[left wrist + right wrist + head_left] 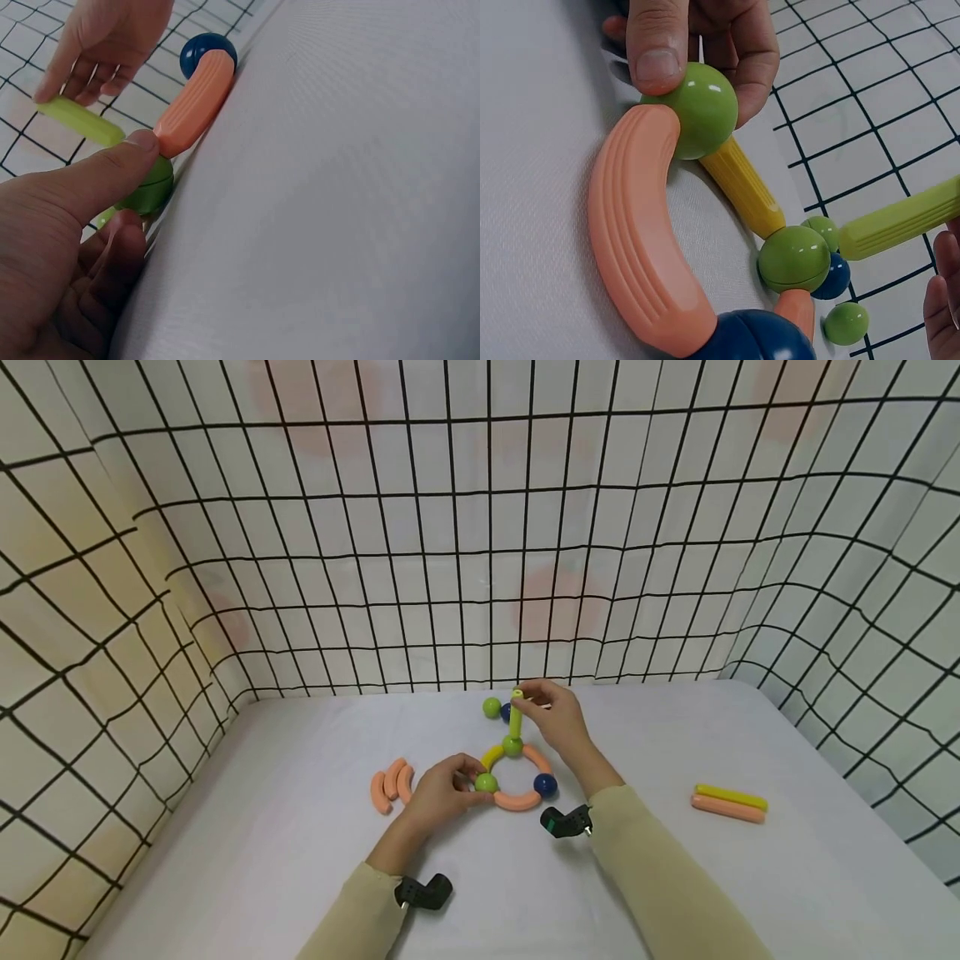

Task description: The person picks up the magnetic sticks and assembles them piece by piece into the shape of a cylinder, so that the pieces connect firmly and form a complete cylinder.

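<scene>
R hand (557, 714) pinches the upper end of a lt-green straight rod (515, 720), held roughly upright; its lower end is right by the far green ball (512, 745) of a ring at worktop ctr, contact unclear. L hand (442, 789) grips the ring's near-L green ball (486, 783) btwn thumb & fingers.

Ring, lying flat: yellow curved rod (492, 756) joins the two green balls on the L; orange curved rod (537, 758) runs from far green ball to blue ball (545, 785) at near R; 2nd orange curved rod (517, 801) closes the near side.

Just beyond the ring: loose green ball (491, 707), loose blue ball (832, 276) & another loose green ball (847, 324), the last seen only in R wrist view. To the L, 3 orange curved rods (392, 779) sit close together. Well off to the R, yellow straight rod (731, 797) lies alongside orange straight rod (727, 809), yellow on far side. Worktop (300, 843) has a white cover; black-grid white walls (450, 568) at far, L & R sides. Both sleeves beige, w/ black wrist cams (423, 892).
</scene>
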A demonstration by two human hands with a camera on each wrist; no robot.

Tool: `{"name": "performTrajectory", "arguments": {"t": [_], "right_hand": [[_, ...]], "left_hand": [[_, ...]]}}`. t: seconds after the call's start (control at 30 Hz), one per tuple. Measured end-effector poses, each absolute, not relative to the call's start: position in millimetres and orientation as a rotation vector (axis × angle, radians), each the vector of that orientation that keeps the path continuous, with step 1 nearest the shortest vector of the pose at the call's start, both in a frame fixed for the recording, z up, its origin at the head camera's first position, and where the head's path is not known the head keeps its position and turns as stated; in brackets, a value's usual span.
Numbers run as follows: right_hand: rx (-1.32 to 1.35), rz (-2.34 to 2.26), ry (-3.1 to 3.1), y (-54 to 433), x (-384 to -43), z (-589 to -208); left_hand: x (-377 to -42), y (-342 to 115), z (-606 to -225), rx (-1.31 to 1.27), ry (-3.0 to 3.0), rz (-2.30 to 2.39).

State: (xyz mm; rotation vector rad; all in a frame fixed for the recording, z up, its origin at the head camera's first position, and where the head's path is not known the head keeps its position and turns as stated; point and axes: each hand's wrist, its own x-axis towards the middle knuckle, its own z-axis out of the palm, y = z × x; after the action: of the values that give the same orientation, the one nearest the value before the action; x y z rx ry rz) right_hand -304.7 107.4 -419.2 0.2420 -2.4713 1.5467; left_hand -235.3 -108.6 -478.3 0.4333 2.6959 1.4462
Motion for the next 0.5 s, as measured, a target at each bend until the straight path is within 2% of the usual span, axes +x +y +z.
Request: {"name": "performTrajectory", "arguments": {"t": [0.5], "right_hand": [[0.264, 1.526, -2.509, 104.4, -303.9, -421.0]], "left_hand": [[-234.6, -106.9, -475.8, 0.432, 2.693, 1.451]]}}
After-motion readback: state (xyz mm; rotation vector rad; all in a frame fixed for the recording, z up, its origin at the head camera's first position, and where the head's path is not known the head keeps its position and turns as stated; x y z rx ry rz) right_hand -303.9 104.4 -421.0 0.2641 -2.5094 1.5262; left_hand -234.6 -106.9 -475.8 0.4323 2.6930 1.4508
